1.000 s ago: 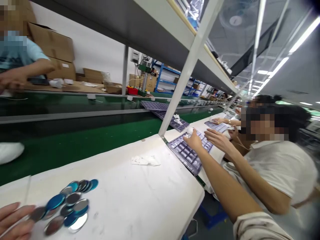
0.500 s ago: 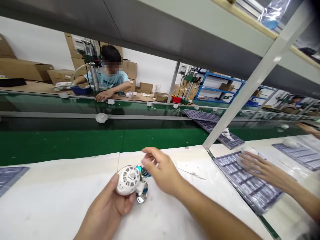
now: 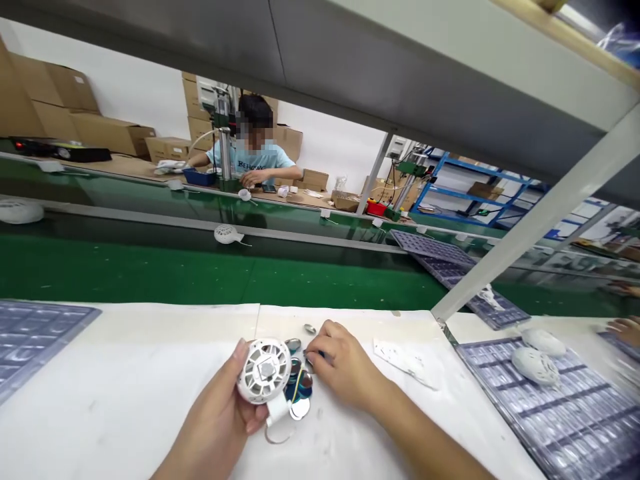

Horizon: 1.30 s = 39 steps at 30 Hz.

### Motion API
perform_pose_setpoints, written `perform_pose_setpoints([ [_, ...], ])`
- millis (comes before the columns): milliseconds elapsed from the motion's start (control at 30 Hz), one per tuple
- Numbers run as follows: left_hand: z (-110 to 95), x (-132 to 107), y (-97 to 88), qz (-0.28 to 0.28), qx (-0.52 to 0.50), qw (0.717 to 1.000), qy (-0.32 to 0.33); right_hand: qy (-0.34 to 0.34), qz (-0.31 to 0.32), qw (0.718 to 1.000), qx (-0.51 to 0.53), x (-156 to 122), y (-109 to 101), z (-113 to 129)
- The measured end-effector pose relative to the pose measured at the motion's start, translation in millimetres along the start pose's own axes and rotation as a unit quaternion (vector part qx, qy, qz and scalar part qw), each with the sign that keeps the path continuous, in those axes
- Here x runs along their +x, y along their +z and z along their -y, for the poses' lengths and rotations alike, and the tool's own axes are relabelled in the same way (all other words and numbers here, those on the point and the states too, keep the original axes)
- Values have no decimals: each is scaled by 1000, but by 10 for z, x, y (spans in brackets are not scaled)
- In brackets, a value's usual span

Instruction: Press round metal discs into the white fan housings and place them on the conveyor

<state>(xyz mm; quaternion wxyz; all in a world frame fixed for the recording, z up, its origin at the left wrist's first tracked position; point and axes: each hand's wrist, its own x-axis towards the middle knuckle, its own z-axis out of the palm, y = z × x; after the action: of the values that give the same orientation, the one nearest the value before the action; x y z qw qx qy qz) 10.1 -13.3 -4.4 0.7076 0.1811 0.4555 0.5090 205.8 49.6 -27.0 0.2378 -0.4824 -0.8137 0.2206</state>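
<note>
My left hand [image 3: 220, 407] grips a white round plastic housing [image 3: 265, 371] with slotted vents facing up. A short white stem and a thin wire [image 3: 279, 437] hang from its lower right side. Just right of the housing lies a loose pile of shiny round metal discs [image 3: 300, 408], some silver, some bluish. My right hand [image 3: 345, 367] reaches in at the pile's right edge, thumb and forefinger pinched on a disc that is mostly hidden by the fingers. One small silver disc [image 3: 310, 329] lies apart, above the pile.
A clear-celled tray [image 3: 565, 407] with white perforated housings [image 3: 536, 367] stands at right; another tray [image 3: 45, 340] lies left. Beyond the white tabletop runs a green conveyor [image 3: 150, 273] carrying white parts. A slanted post [image 3: 540, 213] and overhead shelf frame the bench. Across it, a person sits by a press.
My right hand has come down to the discs and pinched one. The housing's vented face has turned more toward me. My view has swung left, and the co-worker's hand has left the right tray.
</note>
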Motion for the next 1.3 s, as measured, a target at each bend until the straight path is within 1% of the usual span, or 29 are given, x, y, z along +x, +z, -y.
perform_pose_setpoints([
  [133,14,6,20,-1,34,999,12,21,-29,999,23,-15,-86,13],
  [200,15,-13,41,1,52,998,29,30,-48,998,40,-68,-157,81],
  [233,13,-28,53,7,63,997,38,34,-52,996,68,-111,-196,137],
  [300,9,-57,76,24,89,994,54,40,-36,983,174,-218,-262,277],
  [367,10,-74,88,42,114,991,60,45,3,954,297,-324,-298,427],
  [400,13,-78,90,48,125,989,63,51,21,939,339,-366,-302,492],
  [433,18,-78,89,53,134,987,66,57,35,930,361,-396,-298,546],
  [500,34,-77,84,54,145,985,73,67,45,922,379,-419,-276,611],
  [633,67,-66,68,51,155,984,74,63,50,908,412,-363,-249,592],
  [700,65,-41,50,44,162,982,86,62,47,907,415,-309,-275,514],
  [767,34,-1,23,3,149,984,102,87,54,914,393,-244,-322,385],
  [800,8,22,9,-30,129,986,105,112,74,920,369,-209,-345,302],
  [867,-54,62,-17,-96,71,988,95,172,138,926,308,-143,-372,117],
  [933,-105,87,-32,-129,23,988,78,208,188,925,256,-92,-361,-62],
  [1000,-124,94,-33,-131,13,989,68,219,198,926,236,-64,-326,-198],
  [1067,-110,89,-23,-120,26,991,62,217,197,928,231,-56,-293,-272],
  [1167,-72,72,-6,-101,43,992,56,203,191,936,215,-69,-283,-289],
  [1300,-59,60,-1,-80,50,994,59,161,169,953,193,-85,-308,-255],
])
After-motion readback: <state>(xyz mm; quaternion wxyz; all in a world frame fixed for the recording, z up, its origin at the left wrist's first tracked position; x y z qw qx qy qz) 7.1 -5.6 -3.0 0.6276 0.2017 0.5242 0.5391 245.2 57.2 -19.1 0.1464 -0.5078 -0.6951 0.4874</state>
